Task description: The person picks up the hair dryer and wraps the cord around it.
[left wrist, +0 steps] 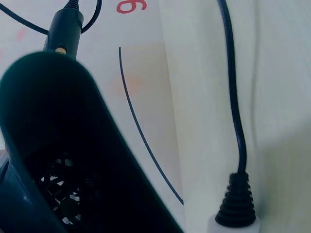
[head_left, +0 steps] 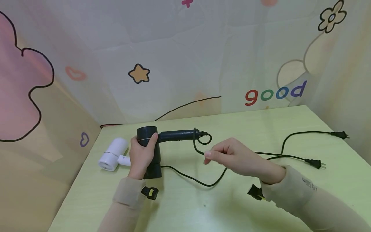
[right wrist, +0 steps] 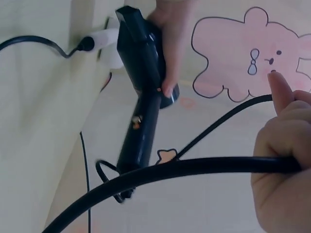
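Note:
My left hand [head_left: 141, 158] grips the barrel of a black hair dryer [head_left: 177, 135], thumb across its side, and holds it up over the table. The dryer's handle points right; its power cord [head_left: 198, 149] makes a small loop and wraps around the handle's end. My right hand [head_left: 238, 157], right of the handle, holds this cord with curled fingers. In the right wrist view the cord [right wrist: 218, 165] runs into the curled fingers. The left wrist view looks into the dryer's dark open barrel [left wrist: 53, 97]. A white hair dryer [head_left: 114, 151] lies behind my left hand.
On the pale green table [head_left: 185, 209], the white dryer's black cord [head_left: 207, 185] curves toward the right. Two plugs lie at the right, one far plug [head_left: 339, 134] and one nearer plug [head_left: 314, 163]. A printed curtain [head_left: 185, 71] hangs behind the table.

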Action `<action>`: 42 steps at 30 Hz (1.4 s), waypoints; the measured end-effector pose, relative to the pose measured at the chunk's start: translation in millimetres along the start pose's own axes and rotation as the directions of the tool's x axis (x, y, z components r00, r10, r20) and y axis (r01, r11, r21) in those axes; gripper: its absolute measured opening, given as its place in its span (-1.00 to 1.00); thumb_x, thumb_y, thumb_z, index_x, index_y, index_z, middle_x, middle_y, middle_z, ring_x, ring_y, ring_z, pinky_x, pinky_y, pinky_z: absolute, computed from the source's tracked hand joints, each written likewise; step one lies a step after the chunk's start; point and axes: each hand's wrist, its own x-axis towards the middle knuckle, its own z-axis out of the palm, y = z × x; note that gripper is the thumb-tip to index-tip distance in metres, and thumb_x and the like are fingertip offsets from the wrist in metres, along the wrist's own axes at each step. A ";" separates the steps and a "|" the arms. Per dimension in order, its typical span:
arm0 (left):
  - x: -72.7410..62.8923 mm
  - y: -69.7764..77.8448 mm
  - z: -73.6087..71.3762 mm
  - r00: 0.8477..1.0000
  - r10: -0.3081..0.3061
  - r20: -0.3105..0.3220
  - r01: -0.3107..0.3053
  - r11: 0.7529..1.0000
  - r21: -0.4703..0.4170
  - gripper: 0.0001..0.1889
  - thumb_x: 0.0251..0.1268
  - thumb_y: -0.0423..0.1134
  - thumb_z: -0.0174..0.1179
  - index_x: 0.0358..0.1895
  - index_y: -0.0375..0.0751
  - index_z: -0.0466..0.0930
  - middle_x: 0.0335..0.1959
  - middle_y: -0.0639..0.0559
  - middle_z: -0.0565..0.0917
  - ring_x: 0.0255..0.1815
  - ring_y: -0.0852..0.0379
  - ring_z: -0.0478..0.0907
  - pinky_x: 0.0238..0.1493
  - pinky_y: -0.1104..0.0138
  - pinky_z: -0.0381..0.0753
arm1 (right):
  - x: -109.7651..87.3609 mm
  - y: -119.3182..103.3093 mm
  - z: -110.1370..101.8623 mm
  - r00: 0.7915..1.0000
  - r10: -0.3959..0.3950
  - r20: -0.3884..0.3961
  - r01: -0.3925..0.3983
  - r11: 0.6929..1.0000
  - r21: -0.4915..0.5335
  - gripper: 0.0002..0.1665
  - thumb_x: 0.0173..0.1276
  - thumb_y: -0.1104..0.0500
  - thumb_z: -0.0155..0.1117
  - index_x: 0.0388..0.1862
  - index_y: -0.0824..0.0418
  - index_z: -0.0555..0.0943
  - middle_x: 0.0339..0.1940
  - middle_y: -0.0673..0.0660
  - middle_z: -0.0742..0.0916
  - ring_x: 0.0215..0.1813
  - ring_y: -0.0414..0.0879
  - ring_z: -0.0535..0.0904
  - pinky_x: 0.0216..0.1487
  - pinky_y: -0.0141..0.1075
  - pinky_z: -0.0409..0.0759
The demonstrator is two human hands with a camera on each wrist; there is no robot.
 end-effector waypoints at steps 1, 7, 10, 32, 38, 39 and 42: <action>0.4 1.0 1.0 1.000 -0.002 -0.003 0.002 1.000 -0.009 -0.01 0.09 0.41 0.08 0.41 -0.21 0.01 0.15 -0.21 0.39 0.09 -0.10 0.37 0.13 0.02 0.41 | -1.9 1.0 3.8 1.000 -0.010 0.009 0.011 1.000 -0.013 -0.65 0.44 0.10 0.08 -0.50 0.13 0.68 -0.69 -0.05 0.56 -0.69 -0.28 0.07 -0.57 -0.41 0.20; 3.5 6.0 6.2 1.000 0.003 -0.019 -0.004 0.999 -0.044 -0.05 0.11 0.38 0.09 0.40 -0.20 0.03 0.15 -0.20 0.40 0.10 -0.10 0.38 0.12 0.02 0.43 | -15.1 8.3 26.5 0.998 -0.049 0.044 0.049 0.999 -0.013 -0.45 0.45 0.13 0.05 -0.77 0.21 0.24 -0.45 -0.07 0.73 -0.49 -0.32 0.54 -0.32 -0.41 0.39; 4.6 8.0 8.1 1.000 0.008 -0.022 -0.010 0.998 -0.058 -0.05 0.11 0.38 0.09 0.40 -0.20 0.03 0.15 -0.20 0.40 0.11 -0.10 0.38 0.13 0.02 0.43 | -20.7 12.2 35.4 0.997 -0.057 0.054 0.056 0.998 0.018 -0.46 0.45 0.18 0.02 -0.76 0.21 0.18 -0.69 -0.17 0.47 -0.19 -0.24 0.70 -0.34 -0.41 0.37; 5.5 17.8 5.9 1.000 -0.003 0.015 0.006 0.982 -0.187 -0.01 0.09 0.42 0.07 0.37 -0.29 0.08 0.20 -0.22 0.36 0.13 -0.09 0.37 0.18 0.04 0.43 | -9.5 81.2 64.5 0.986 0.037 0.163 -0.049 0.997 0.068 -0.48 0.46 0.10 0.04 -0.73 0.29 0.40 -0.31 0.19 0.76 -0.76 -0.36 0.06 -0.63 -0.51 0.19; 2.5 20.9 2.0 0.998 -0.023 0.064 0.040 0.962 -0.269 -0.04 0.11 0.40 0.08 0.36 -0.28 0.08 0.19 -0.21 0.34 0.12 -0.07 0.39 0.14 0.05 0.49 | -1.6 95.3 62.7 0.978 0.142 0.153 -0.151 0.987 0.054 -0.57 0.45 0.06 0.06 -0.50 0.26 0.69 -0.81 0.04 0.51 -0.73 -0.31 0.20 -0.65 -0.49 0.23; 1.6 21.5 1.0 0.997 -0.027 0.074 0.046 0.961 -0.272 -0.03 0.10 0.41 0.08 0.37 -0.27 0.06 0.20 -0.21 0.34 0.12 -0.07 0.39 0.15 0.04 0.48 | -0.8 97.1 61.7 0.977 0.151 0.150 -0.161 0.986 0.052 -0.60 0.45 0.06 0.06 -0.44 0.23 0.72 -0.83 0.00 0.47 -0.73 -0.30 0.21 -0.65 -0.48 0.22; -1.3 23.6 -1.9 0.994 -0.037 0.103 0.065 0.957 -0.283 0.01 0.09 0.43 0.06 0.40 -0.25 0.02 0.23 -0.20 0.33 0.14 -0.07 0.39 0.15 0.03 0.49 | 2.1 100.6 58.5 0.975 0.167 0.147 -0.176 0.983 0.049 -0.63 0.44 0.05 0.07 -0.40 0.19 0.73 -0.83 -0.06 0.42 -0.72 -0.29 0.19 -0.65 -0.48 0.18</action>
